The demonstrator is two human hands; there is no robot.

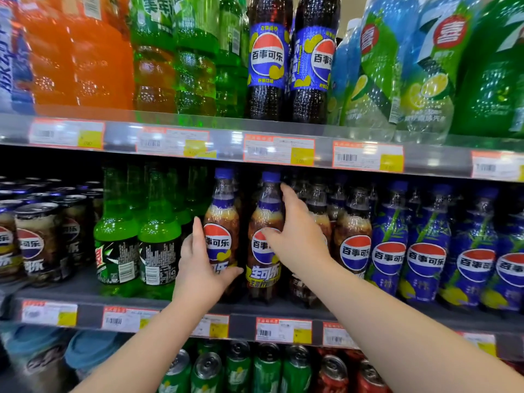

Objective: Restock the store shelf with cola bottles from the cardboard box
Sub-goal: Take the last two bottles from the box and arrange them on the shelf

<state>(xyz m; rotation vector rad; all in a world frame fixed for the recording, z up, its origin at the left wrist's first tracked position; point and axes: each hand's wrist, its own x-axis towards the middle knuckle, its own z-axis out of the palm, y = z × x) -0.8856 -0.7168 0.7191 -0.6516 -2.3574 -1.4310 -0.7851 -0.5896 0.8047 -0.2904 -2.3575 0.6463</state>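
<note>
Forearms (397,324) entered from the lower frame; the left hand (202,262) clasped the left cola bottle (222,211), the right hand (296,239) the right cola bottle (265,268), upright at centre on the middle shelf (85,293), presumably to square labels forward.

Cola bottle (222,214): dark brown liquid, blue cap, label with a red, white and blue roundel and yellow patches. Second cola bottle (265,211): same colours, with a yellow band of lettering low on the label.

Blue bottles (425,251): deep blue wrap, green stalk pattern, yellow fruit at the base, same roundel.

Green bottles (158,231): bright green, black label with white print.

Cans (37,236): brown and black, silver tops.

Orange bottles (85,61): solid orange.

Large cola bottles (268,61): near-black, blue label, yellow accents.

Price tags (279,150): white, orange-red border, yellow block.

Shelf rail (119,137): grey.

Lower cans: green (266,370) and red (331,375).
</note>
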